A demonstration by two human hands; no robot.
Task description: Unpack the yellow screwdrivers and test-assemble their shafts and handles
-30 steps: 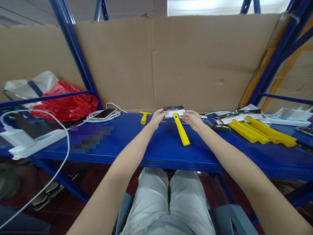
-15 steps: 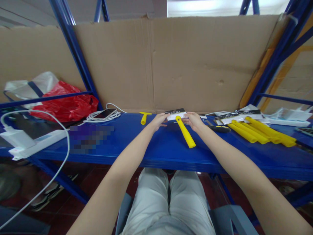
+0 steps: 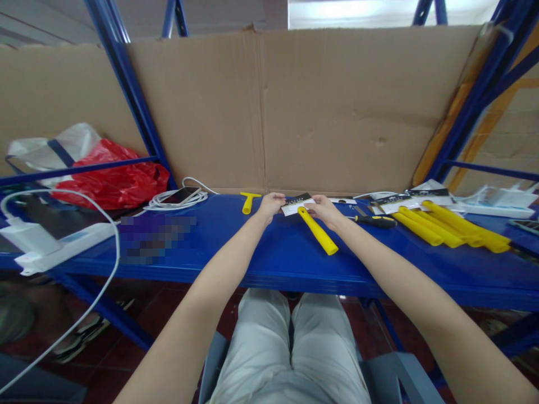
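The left hand [image 3: 270, 206] and right hand [image 3: 328, 213] are pinching the packet [image 3: 297, 203] at its 9 and 3 o'clock ends. The yellow handle [image 3: 319, 231] is extending toward 5 o'clock from the packet, its long axis running 11-to-5, its upper end overlapping the packet's edge; the right hand is sitting nearer.

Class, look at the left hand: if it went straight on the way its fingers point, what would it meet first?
The black-and-white packet, whose left end the left hand's fingers appear to grip. Beyond it in that line seems to be the right hand, though depth is unclear.
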